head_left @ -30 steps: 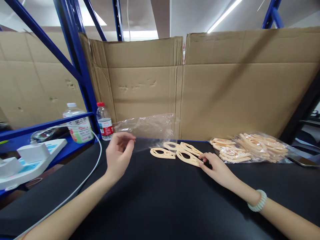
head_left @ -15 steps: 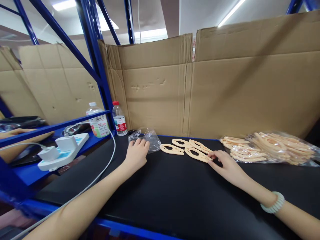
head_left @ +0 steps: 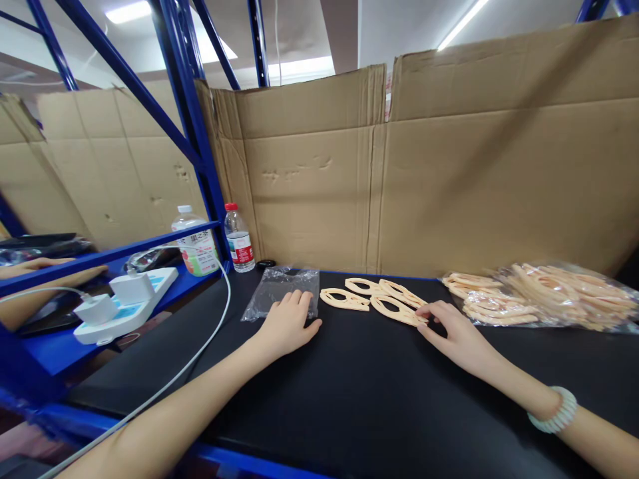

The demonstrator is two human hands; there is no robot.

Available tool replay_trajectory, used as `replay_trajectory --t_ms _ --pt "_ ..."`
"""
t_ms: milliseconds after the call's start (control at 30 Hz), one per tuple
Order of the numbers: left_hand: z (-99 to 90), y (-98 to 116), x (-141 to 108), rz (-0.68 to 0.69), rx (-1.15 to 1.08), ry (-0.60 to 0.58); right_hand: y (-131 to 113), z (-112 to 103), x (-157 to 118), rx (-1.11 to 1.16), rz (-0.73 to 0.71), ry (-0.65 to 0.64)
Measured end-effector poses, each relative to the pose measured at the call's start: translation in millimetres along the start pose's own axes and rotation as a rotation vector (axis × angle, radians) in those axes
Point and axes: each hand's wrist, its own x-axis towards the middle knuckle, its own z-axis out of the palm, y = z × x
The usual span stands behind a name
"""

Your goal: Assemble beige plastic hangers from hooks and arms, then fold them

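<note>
My left hand (head_left: 288,323) lies with its fingers stretched out over the near right part of a clear plastic bag (head_left: 267,291), which is spread flat on the black tabletop. To the right of the bag lies a small group of cream folding hangers (head_left: 344,299), flat and close together. My right hand (head_left: 452,330) has its thumb and fingertips closed at the right end of the nearest folding hanger (head_left: 392,310), which rests on the table. Beyond that hand, more cream hangers (head_left: 492,299) lie in a pile next to a filled clear bag (head_left: 574,296).
A red-capped water bottle (head_left: 240,241) and a larger white-capped bottle (head_left: 198,246) stand at the left. A white cable (head_left: 214,326) crosses the table's left side from near a power strip (head_left: 127,306). Cardboard (head_left: 309,193) walls the back. Another person's arm (head_left: 44,293) shows far left.
The crumpled clear bag is now spread flat. My left hand has moved right and nearer me, its thumb now held out. My right hand stays at the same hanger.
</note>
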Motion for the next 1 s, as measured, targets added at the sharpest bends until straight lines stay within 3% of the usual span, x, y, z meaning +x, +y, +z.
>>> replay_trajectory --t_ms 200,433,533,600,700,833,1000 --pt "-13.4 -8.7 4.8 -0.01 -0.027 0.072 -2.2 0.0 -0.4 0.013 -0.004 0.023" --pt "-48.0 -18.2 8.4 -0.198 -0.015 0.45 -1.4 0.8 0.1 0.011 -0.006 0.003" --pt "-59.8 -30.0 10.8 -0.358 -0.503 0.742 -1.8 0.4 0.4 0.016 -0.01 0.006" --pt "-60.4 -40.4 15.4 -0.456 -0.874 0.844 -1.8 0.3 0.6 0.021 -0.016 0.016" --pt "-47.4 -56.7 25.9 -0.626 -1.047 0.773 -0.9 0.4 1.0 0.026 -0.017 0.027" --pt "-18.4 -73.4 36.7 -0.82 -1.095 0.65 -0.3 0.1 1.9 0.037 -0.01 0.019" --pt "-2.8 -77.3 33.1 -0.853 -0.963 0.576 -3.9 -2.3 2.8 0.05 0.0 0.034"
